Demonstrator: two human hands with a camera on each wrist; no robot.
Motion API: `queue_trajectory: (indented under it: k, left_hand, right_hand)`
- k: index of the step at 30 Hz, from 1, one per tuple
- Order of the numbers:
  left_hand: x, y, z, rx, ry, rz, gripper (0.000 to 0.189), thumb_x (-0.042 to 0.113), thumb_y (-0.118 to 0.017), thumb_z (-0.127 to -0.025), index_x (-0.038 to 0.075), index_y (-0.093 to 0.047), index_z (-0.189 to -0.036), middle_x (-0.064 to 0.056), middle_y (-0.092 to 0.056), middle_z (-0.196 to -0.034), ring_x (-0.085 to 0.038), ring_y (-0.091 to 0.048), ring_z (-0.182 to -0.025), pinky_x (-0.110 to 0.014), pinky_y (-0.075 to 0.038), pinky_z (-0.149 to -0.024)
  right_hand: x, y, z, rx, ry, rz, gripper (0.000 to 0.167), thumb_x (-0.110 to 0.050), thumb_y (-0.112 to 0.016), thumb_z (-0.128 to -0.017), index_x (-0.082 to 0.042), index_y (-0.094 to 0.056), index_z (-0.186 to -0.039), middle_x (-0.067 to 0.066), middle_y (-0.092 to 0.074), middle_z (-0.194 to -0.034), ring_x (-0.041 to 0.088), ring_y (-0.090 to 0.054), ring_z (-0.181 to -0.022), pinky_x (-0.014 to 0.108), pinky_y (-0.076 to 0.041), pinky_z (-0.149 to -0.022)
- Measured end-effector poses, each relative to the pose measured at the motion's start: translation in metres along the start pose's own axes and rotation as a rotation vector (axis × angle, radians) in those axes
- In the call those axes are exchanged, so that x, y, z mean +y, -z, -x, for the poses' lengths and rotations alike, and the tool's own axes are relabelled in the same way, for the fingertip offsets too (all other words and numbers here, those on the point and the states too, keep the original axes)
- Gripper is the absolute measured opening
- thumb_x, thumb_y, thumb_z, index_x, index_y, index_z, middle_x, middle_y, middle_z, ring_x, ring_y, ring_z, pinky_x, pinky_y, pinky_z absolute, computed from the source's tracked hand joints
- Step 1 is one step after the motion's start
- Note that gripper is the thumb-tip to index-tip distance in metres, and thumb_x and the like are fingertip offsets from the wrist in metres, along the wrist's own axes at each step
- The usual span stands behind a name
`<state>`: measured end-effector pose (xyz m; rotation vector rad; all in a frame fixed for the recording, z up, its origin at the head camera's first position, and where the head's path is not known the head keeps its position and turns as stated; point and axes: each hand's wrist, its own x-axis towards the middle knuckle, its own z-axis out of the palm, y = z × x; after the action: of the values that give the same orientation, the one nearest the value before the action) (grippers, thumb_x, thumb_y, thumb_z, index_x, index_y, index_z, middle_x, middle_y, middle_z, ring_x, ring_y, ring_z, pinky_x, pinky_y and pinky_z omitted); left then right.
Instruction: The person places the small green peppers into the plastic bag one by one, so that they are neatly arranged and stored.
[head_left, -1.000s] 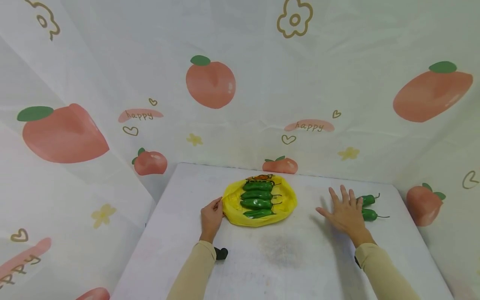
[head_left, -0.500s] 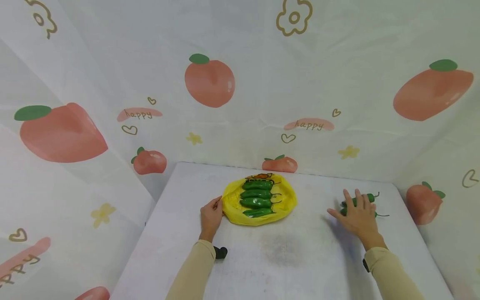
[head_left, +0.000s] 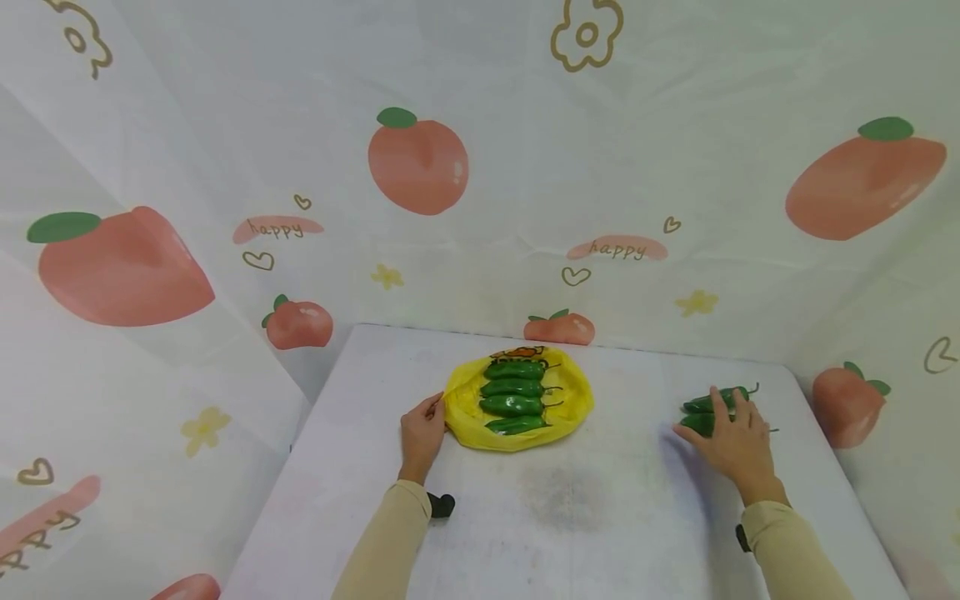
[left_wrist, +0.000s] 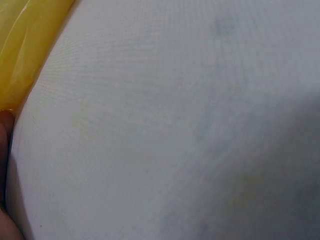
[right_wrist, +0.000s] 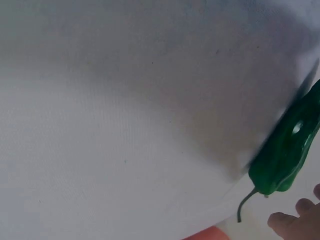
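Observation:
My left hand [head_left: 423,436] pinches the left edge of a yellow plastic bag [head_left: 573,408]. On the bag several green chili peppers [head_left: 512,406] lie in a column, stems to the right. In the left wrist view, the yellow bag [left_wrist: 30,45] and a bit of the fingers show at the left edge. My right hand [head_left: 738,454] is spread over two more green chili peppers at the right, a far one [head_left: 699,406] and a near one [head_left: 696,423] partly hidden under the fingers. The right wrist view has one pepper [right_wrist: 285,145] with fingertips [right_wrist: 282,221] apart from it.
The white table [head_left: 600,542] ends at the back against a hanging cloth [head_left: 510,250] printed with peaches and "happy" lettering. Cloth also hangs along the left and right sides. A faint grey stain [head_left: 566,497] marks the table between the arms.
My right hand has moved right and toward me, coming down over the two loose peppers, with its fingers less spread. The left hand and the bag have stayed in place.

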<state>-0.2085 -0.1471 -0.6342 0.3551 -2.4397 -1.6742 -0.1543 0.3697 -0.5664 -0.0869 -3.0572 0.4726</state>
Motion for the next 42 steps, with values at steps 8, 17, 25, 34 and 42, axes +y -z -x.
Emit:
queue_trajectory:
  k: [8,17,25,34,42]
  left_hand:
    - [0.002,0.000,0.001,0.002,-0.005,-0.005,0.031,0.026,-0.062,-0.102,0.013,-0.073,-0.128,-0.009,-0.078,-0.105,-0.014,-0.069,-0.077,-0.019,-0.059,-0.063]
    - [0.006,0.000,0.004,0.001,0.015,-0.010,0.032,0.026,-0.062,-0.102,0.012,-0.072,-0.128,-0.009,-0.078,-0.105,-0.014,-0.068,-0.076,-0.018,-0.058,-0.064]
    - [0.003,-0.001,0.003,0.026,-0.036,-0.030,0.031,0.025,-0.062,-0.102,0.011,-0.073,-0.127,-0.009,-0.078,-0.104,-0.013,-0.068,-0.076,-0.017,-0.057,-0.063]
    - [-0.004,-0.002,0.002,0.057,-0.128,-0.047,0.027,0.022,-0.063,-0.101,0.011,-0.076,-0.122,-0.008,-0.079,-0.099,-0.010,-0.067,-0.073,-0.016,-0.055,-0.061]
    - [-0.003,-0.001,0.002,0.059,-0.125,-0.051,0.027,0.023,-0.063,-0.101,0.012,-0.076,-0.123,-0.008,-0.079,-0.098,-0.011,-0.063,-0.069,-0.017,-0.055,-0.060]
  right_hand:
    - [0.004,-0.003,0.002,0.005,-0.052,-0.008,0.107,-0.064,-0.064,-0.090,0.002,-0.018,-0.159,0.051,-0.020,-0.150,0.073,-0.027,-0.127,0.082,-0.030,-0.098]
    - [0.009,-0.005,0.009,0.043,-0.055,0.030,0.099,-0.056,-0.075,-0.086,0.010,-0.033,-0.147,0.054,-0.037,-0.133,0.072,-0.038,-0.113,0.077,-0.041,-0.081]
    - [0.008,-0.001,0.012,-0.008,-0.067,0.024,0.061,-0.022,-0.079,-0.086,0.008,-0.048,-0.129,0.046,-0.042,-0.126,0.062,-0.038,-0.110,0.072,-0.042,-0.082]
    - [0.003,-0.002,0.010,-0.070,-0.074,0.029,0.058,-0.026,-0.077,-0.088,0.005,-0.053,-0.130,0.043,-0.047,-0.126,0.058,-0.043,-0.109,0.067,-0.043,-0.081]
    - [-0.002,-0.004,0.005,-0.125,-0.078,-0.049,0.059,-0.031,-0.078,-0.089,0.006,-0.054,-0.128,0.043,-0.046,-0.130,0.057,-0.048,-0.109,0.067,-0.047,-0.082]
